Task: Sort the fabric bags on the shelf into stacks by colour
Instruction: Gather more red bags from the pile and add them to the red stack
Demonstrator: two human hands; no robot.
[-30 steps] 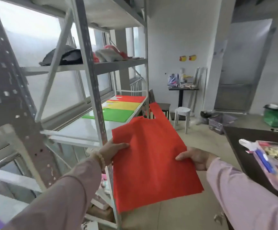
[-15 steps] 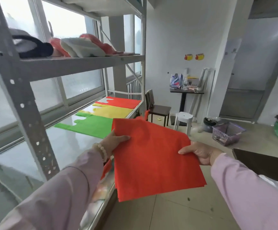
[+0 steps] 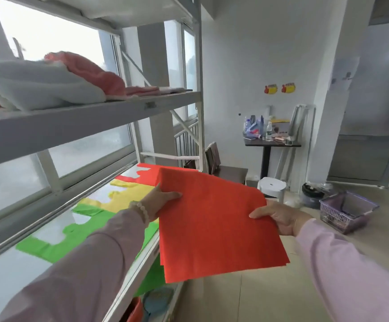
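Observation:
I hold a flat red fabric bag [image 3: 214, 226] in the air beside the metal shelf [image 3: 91, 117]. My left hand [image 3: 160, 202] grips its left edge and my right hand [image 3: 279, 218] grips its right edge. On the white shelf board [image 3: 7, 273] lie three flat bags in a row: a green bag [image 3: 72, 238] nearest, a yellow bag [image 3: 128, 198] in the middle and a red bag [image 3: 147, 176] at the far end. The held bag hangs over the shelf's front edge and hides part of the far red bag.
Folded white and pink cloths [image 3: 49, 84] lie on the shelf above. More fabric [image 3: 151, 298] shows on the lower shelf. Beyond the shelf stand a chair [image 3: 226, 168], a white stool [image 3: 271, 185], a small dark table [image 3: 270, 145] and a purple basket [image 3: 346, 210] on the floor.
I have stepped closer along the shelf, so the green, yellow and red bags are nearer. The held red bag has tilted flatter and moved toward the far end.

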